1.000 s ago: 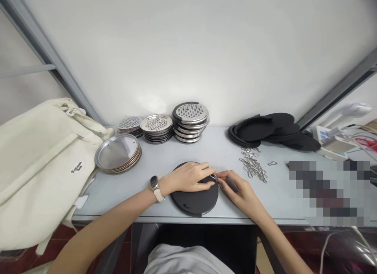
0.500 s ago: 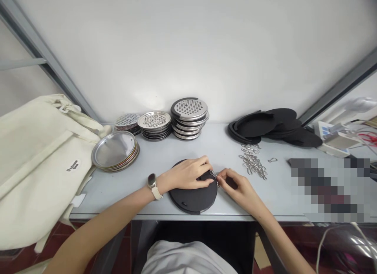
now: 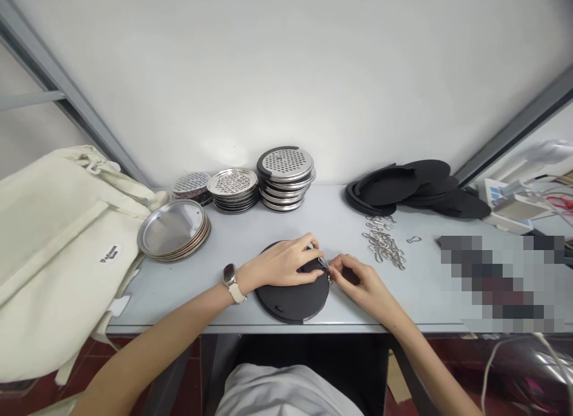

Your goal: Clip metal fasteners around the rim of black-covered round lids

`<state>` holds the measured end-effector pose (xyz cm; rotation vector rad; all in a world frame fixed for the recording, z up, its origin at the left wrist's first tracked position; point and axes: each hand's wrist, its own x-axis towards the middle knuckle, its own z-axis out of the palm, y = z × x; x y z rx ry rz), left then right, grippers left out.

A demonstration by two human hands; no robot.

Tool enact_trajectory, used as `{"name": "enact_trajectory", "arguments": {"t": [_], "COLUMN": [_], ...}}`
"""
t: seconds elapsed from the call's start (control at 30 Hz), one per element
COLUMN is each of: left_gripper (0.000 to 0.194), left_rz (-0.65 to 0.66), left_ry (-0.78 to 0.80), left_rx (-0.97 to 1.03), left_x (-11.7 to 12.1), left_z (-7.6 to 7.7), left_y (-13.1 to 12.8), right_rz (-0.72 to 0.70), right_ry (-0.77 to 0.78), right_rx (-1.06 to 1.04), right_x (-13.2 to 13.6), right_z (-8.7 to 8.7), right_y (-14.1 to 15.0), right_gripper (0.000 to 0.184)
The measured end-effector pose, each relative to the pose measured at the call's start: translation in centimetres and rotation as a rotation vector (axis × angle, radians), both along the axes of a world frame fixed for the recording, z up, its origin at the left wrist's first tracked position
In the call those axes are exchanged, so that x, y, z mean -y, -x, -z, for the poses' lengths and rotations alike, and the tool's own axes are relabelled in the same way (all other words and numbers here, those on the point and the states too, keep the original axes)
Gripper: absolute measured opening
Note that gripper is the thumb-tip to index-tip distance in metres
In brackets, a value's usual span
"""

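Note:
A round black disc point(image 3: 293, 299) with a small slot lies on the table close to its front edge. My left hand point(image 3: 290, 262) rests across the top of this disc, its fingers and thumb curled at the right side and holding it there. At the disc's right edge, my right hand point(image 3: 358, 279) pinches a small silver metal clip point(image 3: 323, 262) between thumb and fingers. The clip touches the disc's edge; whether it passes through a hole is hidden by the fingers. To the right lies a pile of similar metal clips point(image 3: 385, 249), with one clip point(image 3: 414, 239) apart.
Perforated metal discs stand in stacks point(image 3: 286, 192) along the wall. Plain round metal plates point(image 3: 172, 228) are piled at the left beside a cream bag point(image 3: 58, 255). Several black discs point(image 3: 389, 186) lie heaped at the back right, near a white device point(image 3: 510, 207) with cables.
Both hands stay almost in place at the disc's right edge, the clip still pinched there. The whole view has shifted slightly.

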<state>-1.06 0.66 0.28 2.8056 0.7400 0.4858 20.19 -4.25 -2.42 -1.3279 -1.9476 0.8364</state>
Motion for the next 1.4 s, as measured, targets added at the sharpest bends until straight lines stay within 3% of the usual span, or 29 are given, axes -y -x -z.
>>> {"name": "enact_trajectory", "arguments": {"t": [0.83,1.4], "left_gripper": [0.032,0.035], "left_rz": [0.036,0.040], "left_ry": [0.129,0.383], "left_rx": [0.033,0.113], "left_x": [-0.14,-0.70], "left_z": [-0.31,-0.46], "left_y": [0.24,0.36], "right_rz": [-0.019,-0.031], "right_ry": [-0.063,-0.043], "right_rx": [0.051,0.025], "right_x": [-0.05,-0.03], "right_z": [0.29,0.15], "right_y": [-0.02,0.03], "right_gripper": [0.023,0.024]}}
